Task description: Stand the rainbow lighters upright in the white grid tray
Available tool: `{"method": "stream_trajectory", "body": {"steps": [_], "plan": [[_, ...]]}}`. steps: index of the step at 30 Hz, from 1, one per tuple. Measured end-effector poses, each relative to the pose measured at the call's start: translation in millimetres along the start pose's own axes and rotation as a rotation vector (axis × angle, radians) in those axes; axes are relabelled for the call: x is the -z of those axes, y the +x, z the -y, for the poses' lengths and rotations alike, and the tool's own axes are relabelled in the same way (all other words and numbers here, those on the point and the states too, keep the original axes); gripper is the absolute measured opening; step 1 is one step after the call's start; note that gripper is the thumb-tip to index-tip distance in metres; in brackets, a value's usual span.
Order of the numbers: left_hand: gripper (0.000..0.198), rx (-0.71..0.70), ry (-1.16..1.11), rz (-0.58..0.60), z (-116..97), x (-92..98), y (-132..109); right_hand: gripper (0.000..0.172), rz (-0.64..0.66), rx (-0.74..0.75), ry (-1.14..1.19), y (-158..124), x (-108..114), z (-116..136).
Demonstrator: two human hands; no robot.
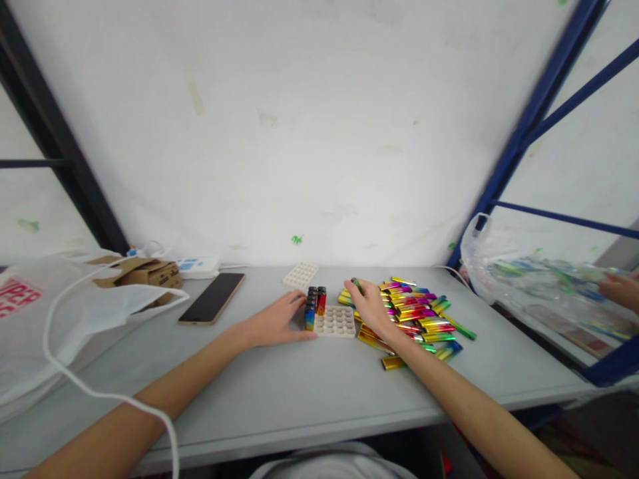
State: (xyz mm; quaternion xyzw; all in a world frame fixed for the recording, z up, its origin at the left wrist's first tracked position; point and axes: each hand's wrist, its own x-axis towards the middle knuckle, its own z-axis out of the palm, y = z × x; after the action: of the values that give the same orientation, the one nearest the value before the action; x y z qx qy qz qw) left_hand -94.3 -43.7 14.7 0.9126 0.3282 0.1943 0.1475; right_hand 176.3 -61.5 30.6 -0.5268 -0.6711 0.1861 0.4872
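Observation:
A pale tray with rows of round holes (pixel 339 322) lies on the table before me. Along its left side several shiny lighters (pixel 310 318) stand upright, blue-yellow and red, with dark tops. My left hand (pixel 279 320) is spread beside the tray's left end, thumb at the front corner and fingers by the standing lighters. Whether it presses on the tray I cannot tell. My right hand (pixel 370 305) is closed above the tray's right back side, pinching a lighter whose dark greenish end (pixel 356 285) shows; the rest is hidden. Beneath and right of it lies a heap of metallic multicoloured lighters (pixel 414 309).
Behind lies a second pale holed tray (pixel 300 275). To the left are a dark phone (pixel 213 299), a cardboard box (pixel 150 273), a white plastic bag (pixel 74 319) and a white cable (pixel 100 392). Another person's hand (pixel 619 290) is at far right, beyond a blue frame (pixel 514 153).

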Motion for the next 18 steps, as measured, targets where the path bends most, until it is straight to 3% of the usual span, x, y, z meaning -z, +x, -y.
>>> {"method": "stream_trajectory", "body": {"steps": [3,9,13,18], "plan": [[0.071,0.011,0.004,0.003,0.2,-0.5,0.1,0.051,0.027,0.007,0.008,-0.4,1.4,2.4],[0.071,0.014,0.000,0.015,0.8,-1.2,0.5,0.035,0.046,0.005,0.019,-0.7,1.6,0.1],[0.070,-0.007,0.012,0.001,2.1,-1.6,0.4,0.041,0.050,0.032,-0.032,0.4,1.5,-2.3],[0.072,0.000,-0.004,0.011,3.2,-1.8,0.7,0.043,0.192,0.133,-0.120,1.2,5.8,0.3]]}}
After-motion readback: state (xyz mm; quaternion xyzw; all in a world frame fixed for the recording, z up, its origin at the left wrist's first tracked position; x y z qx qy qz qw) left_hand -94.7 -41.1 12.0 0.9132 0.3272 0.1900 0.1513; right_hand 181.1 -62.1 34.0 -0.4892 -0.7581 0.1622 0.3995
